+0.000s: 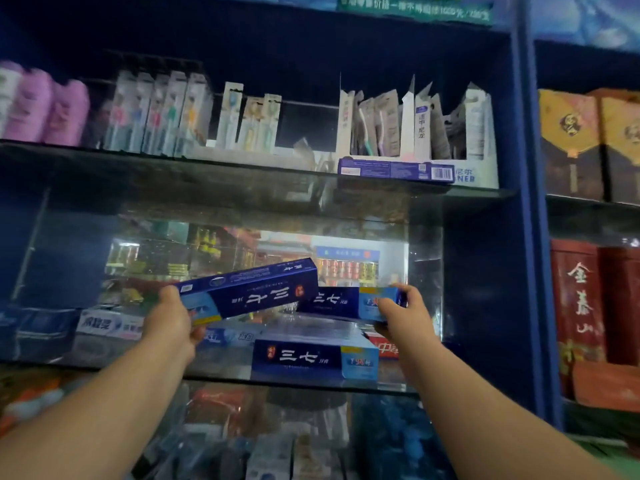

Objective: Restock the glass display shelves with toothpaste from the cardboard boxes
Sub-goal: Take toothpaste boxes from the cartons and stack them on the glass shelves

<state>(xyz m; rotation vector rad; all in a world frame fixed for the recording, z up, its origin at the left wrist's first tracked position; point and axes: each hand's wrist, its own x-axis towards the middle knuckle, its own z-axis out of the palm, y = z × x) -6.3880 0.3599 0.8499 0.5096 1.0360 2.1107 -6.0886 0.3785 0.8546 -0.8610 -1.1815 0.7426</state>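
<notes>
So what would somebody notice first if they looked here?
Two hands in the middle: the left hand grips a tilted toothpaste box, the right hand holds a flatter toothpaste box beside it, above the glass shelf. Toothbrush packs line the shelf overhead.

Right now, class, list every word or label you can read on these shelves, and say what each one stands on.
"三七": blue box on the glass shelf.
"三七": right box, held by the right hand.
"三七", upside down: left box, held by the left hand.
"金泰山": red carton.
"尼尔": white tray.
Too blurred to read: green banner, all small print.
</notes>
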